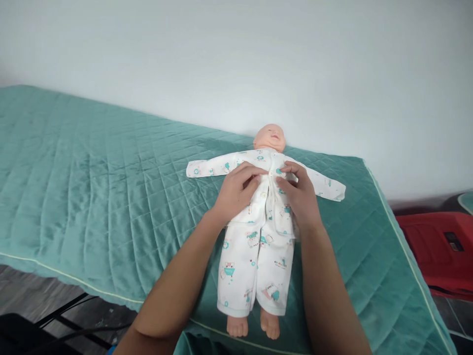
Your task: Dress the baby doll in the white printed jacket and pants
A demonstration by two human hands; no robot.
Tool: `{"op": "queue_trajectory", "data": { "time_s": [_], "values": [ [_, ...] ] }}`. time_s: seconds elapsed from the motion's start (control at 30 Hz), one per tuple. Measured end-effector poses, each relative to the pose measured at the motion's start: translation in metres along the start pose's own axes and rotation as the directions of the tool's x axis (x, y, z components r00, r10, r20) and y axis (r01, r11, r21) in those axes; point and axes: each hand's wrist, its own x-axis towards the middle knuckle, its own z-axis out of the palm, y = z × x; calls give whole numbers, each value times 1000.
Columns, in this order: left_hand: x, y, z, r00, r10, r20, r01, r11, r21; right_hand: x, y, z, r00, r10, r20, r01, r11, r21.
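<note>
A baby doll (270,137) lies on its back, arms spread wide, dressed in a white printed shirt (260,157) and matching trousers (240,266). Its bare feet show below the cuffs. My left hand (238,190) is closed on the shirt's front edge at chest height, fingertips beside a small button (271,173). Across the opening, my right hand (299,190) pinches the other front edge with thumb and fingers. Below my hands the front hangs apart, and another button (264,195) shows on the left side. My fingers partly hide the cloth they grip.
A green quilted cover (111,197) spreads under the doll, with a pale wall (221,64) behind it. To the right, past the cover's edge, is a red plastic object (439,246). Dark legs or bars (62,310) stand at lower left above the grey floor.
</note>
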Motion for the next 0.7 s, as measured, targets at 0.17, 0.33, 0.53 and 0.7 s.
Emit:
{"op": "queue_trajectory", "data": {
  "time_s": [0.17,0.33,0.53,0.7],
  "values": [
    [1,6,-20,971,-118,210,135,988,-68,-13,-36,-23,966,105,236,-41,965,-259],
    [1,15,-25,895,-119,429,131,991,2,-29,-54,-20,906,163,391,102,812,-574],
    [-1,14,-22,899,-45,437,0,995,102,-34,-55,-4,938,158,309,130,667,-734],
    [0,12,-21,904,-31,426,11,999,50,-27,-58,-14,914,179,365,135,712,-689]
  ]
}}
